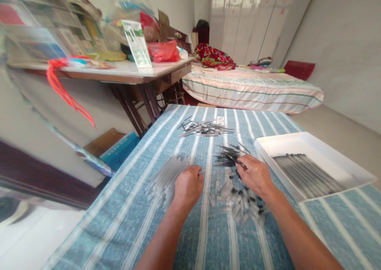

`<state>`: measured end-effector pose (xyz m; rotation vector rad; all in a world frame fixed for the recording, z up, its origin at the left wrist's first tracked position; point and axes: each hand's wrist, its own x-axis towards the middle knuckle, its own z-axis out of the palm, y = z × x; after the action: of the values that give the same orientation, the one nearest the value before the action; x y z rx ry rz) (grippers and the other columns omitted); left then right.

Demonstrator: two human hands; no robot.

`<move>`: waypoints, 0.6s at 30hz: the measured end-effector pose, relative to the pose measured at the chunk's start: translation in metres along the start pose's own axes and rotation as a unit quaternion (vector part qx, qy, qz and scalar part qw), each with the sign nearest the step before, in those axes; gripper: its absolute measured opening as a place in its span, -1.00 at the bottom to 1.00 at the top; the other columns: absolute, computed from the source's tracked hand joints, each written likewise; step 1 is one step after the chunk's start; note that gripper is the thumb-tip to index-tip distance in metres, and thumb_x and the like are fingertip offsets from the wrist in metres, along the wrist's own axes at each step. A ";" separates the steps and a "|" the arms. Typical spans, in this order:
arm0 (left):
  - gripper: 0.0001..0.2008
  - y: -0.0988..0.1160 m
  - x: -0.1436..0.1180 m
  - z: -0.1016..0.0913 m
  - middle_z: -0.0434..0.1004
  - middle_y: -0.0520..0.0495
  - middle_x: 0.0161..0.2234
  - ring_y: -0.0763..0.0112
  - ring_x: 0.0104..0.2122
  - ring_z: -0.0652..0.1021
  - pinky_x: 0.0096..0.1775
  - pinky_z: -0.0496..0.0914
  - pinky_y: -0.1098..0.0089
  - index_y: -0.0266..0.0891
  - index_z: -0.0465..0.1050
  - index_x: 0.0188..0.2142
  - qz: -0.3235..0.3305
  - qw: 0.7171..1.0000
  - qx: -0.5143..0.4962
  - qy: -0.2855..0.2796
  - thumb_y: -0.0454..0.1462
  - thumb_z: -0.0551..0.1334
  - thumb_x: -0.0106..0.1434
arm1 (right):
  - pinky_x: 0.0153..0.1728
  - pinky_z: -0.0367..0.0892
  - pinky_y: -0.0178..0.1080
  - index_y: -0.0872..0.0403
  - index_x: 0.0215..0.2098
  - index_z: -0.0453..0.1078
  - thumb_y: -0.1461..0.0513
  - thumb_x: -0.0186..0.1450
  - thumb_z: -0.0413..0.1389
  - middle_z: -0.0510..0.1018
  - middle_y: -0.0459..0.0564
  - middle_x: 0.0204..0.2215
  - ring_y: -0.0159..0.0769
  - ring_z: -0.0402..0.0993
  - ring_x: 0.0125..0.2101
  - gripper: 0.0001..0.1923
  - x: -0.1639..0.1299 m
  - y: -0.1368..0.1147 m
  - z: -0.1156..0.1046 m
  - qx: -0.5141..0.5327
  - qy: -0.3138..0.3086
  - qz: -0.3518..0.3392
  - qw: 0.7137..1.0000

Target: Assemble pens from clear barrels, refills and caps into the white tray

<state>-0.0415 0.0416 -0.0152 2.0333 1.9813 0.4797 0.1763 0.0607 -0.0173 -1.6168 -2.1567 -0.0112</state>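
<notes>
The surface point(190, 238), covered by a blue cloth with white stripes, filled the lower frame. Behind it stood a bed point(253, 89) with striped bedding and, to the left, a cluttered desk point(127, 69). A white tray point(312, 143) lay on the surface at the right and held a row of dark rods point(306, 175). A blurred pile of clear tubes point(166, 177) lay at the left, touching the left hand point(188, 186), whose fingers were curled closed over the pile's edge; whether they gripped a tube could not be told. A heap of small clear caps point(238, 204) lay between and below the hands. The right hand point(254, 175) rested just above the caps, its fingers pinching a thin dark refill at the edge of a bundle of refills point(228, 156). A second scatter of refills point(205, 128) lay farther off, well apart from both hands.
</notes>
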 end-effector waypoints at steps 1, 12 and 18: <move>-0.78 -0.003 0.002 -0.006 0.56 -0.10 -0.26 0.33 -0.28 0.54 -0.28 0.29 0.44 -0.21 0.47 -0.25 -0.020 1.000 0.022 0.007 -0.30 0.07 0.20 | -0.35 0.21 -0.33 0.04 -0.38 0.40 0.24 0.27 -0.10 0.50 -0.03 -0.42 -0.30 0.42 -0.39 -0.76 -0.001 0.001 0.000 0.017 0.002 0.004 1.000; -0.77 -0.001 -0.001 -0.011 0.49 -0.18 -0.26 0.20 -0.28 0.54 -0.29 0.35 0.34 -0.24 0.47 -0.34 -0.037 0.982 0.182 -0.039 -0.22 0.07 0.19 | -0.45 0.18 -0.34 0.06 -0.46 0.42 0.25 0.22 -0.04 0.48 -0.08 -0.54 -0.34 0.38 -0.51 -0.79 0.001 0.007 0.001 0.121 0.029 0.011 0.992; -0.71 0.000 -0.002 -0.003 0.45 -0.17 -0.23 0.22 -0.23 0.51 -0.24 0.35 0.34 -0.26 0.41 -0.12 -0.012 0.985 0.175 0.004 -0.26 0.11 0.16 | -0.51 0.24 -0.33 0.10 -0.02 0.37 0.25 0.17 0.03 0.47 -0.14 -0.60 -0.38 0.33 -0.61 -0.60 0.001 0.001 0.004 0.325 0.034 0.075 0.942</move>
<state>-0.0430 0.0394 -0.0127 2.2025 2.2200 0.1394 0.1753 0.0634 -0.0210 -1.3444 -1.7133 0.6159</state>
